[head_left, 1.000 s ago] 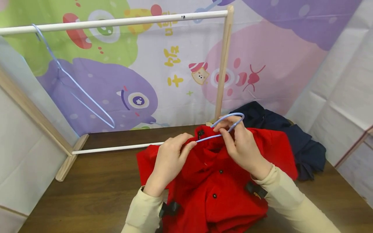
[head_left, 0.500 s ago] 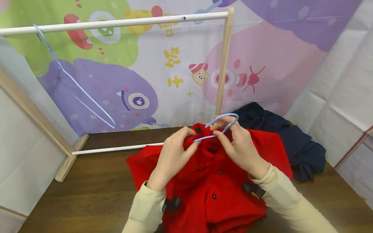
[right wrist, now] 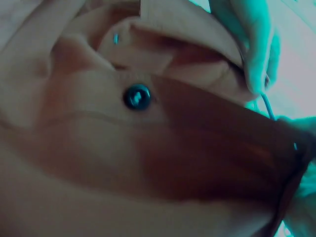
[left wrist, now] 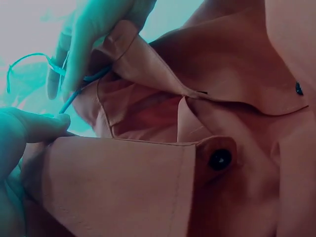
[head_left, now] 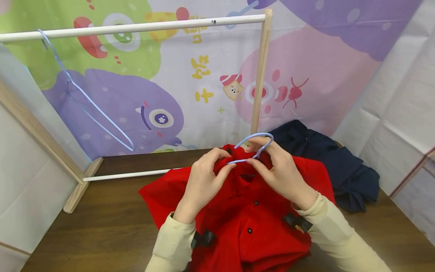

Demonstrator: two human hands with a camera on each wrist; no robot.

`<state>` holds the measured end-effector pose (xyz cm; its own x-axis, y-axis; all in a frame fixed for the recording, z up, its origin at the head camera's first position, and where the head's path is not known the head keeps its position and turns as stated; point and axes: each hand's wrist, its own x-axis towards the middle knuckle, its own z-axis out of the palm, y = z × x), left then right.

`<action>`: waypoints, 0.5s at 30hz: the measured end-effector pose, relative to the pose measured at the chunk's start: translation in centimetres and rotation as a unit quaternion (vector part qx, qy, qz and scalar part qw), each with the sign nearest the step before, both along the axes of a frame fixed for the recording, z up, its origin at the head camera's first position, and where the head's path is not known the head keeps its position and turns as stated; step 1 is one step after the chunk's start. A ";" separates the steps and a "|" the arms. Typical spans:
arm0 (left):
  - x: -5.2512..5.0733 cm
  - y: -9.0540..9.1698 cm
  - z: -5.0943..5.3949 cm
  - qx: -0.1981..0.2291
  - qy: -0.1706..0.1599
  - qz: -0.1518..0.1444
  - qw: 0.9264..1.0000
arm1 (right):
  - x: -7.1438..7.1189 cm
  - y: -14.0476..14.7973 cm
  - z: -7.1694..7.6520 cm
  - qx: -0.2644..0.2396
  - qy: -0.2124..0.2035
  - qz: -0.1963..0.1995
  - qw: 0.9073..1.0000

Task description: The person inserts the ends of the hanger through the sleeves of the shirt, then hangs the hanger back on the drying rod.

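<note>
A red shirt with dark buttons lies on the table, its collar toward the rack. At the collar, my left hand pinches the cloth between thumb and fingers, the thumb tip touching the wire of a light blue clothes hanger. My right hand pinches that hanger just below its hook, which arches above the fingers. The rest of the hanger is hidden inside the shirt. In the left wrist view, the collar stands partly open, and hanger wire runs between both hands.
A rack with a white rail and wooden posts stands behind the shirt. Another blue hanger hangs at its left. Dark navy clothing lies crumpled at the right. The brown table extends to the left.
The hanger and right hand have shifted left, and less wire shows between the hands. The shirt's left-side sleeve has spread farther left. The left hand stays at the collar.
</note>
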<state>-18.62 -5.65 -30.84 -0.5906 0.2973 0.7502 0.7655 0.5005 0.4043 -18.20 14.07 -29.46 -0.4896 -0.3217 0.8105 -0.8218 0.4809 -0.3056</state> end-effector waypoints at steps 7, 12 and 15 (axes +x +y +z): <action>-0.3 -1.0 0.2 0.053 0.010 0.011 0.998 | 0.0 1.2 0.2 -0.026 -0.007 -0.011 1.000; -0.4 -1.7 0.3 0.073 0.017 0.032 0.997 | -0.1 1.7 -0.1 -0.069 -0.004 -0.044 0.997; -0.6 -2.1 0.3 0.089 0.018 0.049 0.995 | -0.2 2.0 -0.4 -0.097 0.007 -0.067 0.993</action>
<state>-19.20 -7.78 -30.56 -0.5819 0.1003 0.8071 0.7323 0.4962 0.4663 -18.40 16.08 -29.84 -0.5055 -0.0914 0.8580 -0.7596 0.5188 -0.3922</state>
